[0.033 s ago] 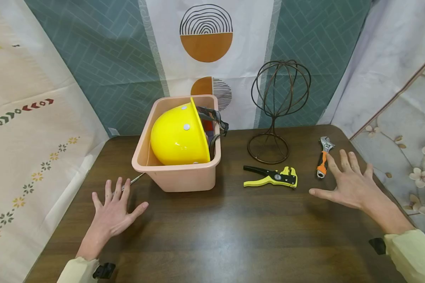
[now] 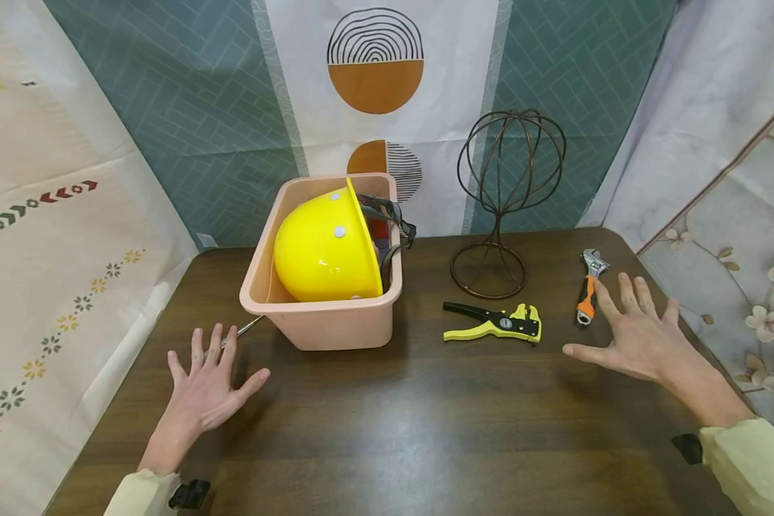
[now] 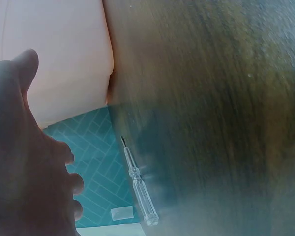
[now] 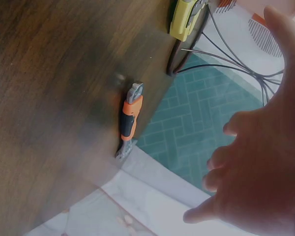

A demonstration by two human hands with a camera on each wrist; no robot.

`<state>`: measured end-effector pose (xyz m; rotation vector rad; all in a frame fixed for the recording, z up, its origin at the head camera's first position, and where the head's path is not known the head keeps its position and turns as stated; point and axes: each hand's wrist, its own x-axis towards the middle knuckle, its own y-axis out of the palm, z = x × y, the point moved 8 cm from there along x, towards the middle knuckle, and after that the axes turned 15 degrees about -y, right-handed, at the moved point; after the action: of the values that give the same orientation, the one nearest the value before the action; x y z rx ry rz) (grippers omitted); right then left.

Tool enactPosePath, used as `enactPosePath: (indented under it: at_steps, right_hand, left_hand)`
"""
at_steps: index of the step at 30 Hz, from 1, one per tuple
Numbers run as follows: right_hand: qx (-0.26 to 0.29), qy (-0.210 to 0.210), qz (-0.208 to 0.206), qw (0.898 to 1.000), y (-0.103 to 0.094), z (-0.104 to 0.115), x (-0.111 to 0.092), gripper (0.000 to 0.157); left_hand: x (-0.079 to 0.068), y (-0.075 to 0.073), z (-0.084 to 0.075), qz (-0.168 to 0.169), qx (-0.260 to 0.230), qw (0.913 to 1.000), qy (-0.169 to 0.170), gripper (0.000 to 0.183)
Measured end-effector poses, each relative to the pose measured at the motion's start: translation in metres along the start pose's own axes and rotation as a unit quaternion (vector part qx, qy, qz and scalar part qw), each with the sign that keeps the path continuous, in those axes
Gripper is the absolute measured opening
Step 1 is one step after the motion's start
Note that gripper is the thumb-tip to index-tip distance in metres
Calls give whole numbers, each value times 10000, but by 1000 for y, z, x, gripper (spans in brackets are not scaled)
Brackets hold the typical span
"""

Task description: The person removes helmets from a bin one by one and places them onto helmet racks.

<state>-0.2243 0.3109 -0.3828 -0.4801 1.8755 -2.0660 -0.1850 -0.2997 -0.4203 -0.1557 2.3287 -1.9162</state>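
Note:
My left hand [image 2: 205,401] is spread above the table's left side, fingers straight, holding nothing. Just past its fingertips lies a screwdriver with a clear handle [image 3: 145,199], partly hidden by the hand in the head view. On the right, my right hand [image 2: 645,340] hovers with fingers fanned out and nothing in it. Close to its index finger is an adjustable wrench [image 2: 591,287] with an orange and black handle. Yellow and black wire strippers [image 2: 493,322] lie left of that hand. A yellow hard hat [image 2: 322,247] rests on its side in a pink bin [image 2: 335,330].
A brown wire stand [image 2: 498,236] with a globe-shaped top stands upright at the back, right of the bin. Black straps [image 2: 400,233] hang over the bin's right rim. Fabric hangings [image 2: 219,107] border the wooden table [image 2: 393,430] at the back and both sides.

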Motion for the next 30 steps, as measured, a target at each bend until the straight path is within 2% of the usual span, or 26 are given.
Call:
enactPosePath:
  at_steps: [11, 14, 16, 19, 23, 27, 30]
  right_hand:
    - [-77, 27, -70, 9999, 0, -1, 0, 124]
    - [-62, 32, -52, 10000, -2, -1, 1, 123]
    - [-35, 33, 28, 10000, -3, -1, 3, 122]
    - [85, 74, 261, 9996, -4, 2, 5, 118]
    - [340, 55, 322, 9989, -7, 10, 8, 109]
    - [415, -191, 156, 9988, -11, 24, 15, 100]
    - [379, -384, 77, 9985, -15, 35, 21, 97]
  left_hand:
    - [3, 1, 1, 89, -112, 9999, -20, 101]
    - [3, -2, 1, 146, -473, 9988, -49, 99]
    - [4, -7, 0, 71, -957, 9954, -57, 96]
    - [4, -25, -6, -269, -1968, 9801, 22, 89]
    - [4, -54, -20, -909, -2998, 9494, 224, 77]
    - [6, -73, -37, -1363, -3322, 9320, 494, 71]
    - [9, -79, -49, -1623, -3320, 9256, 823, 72]
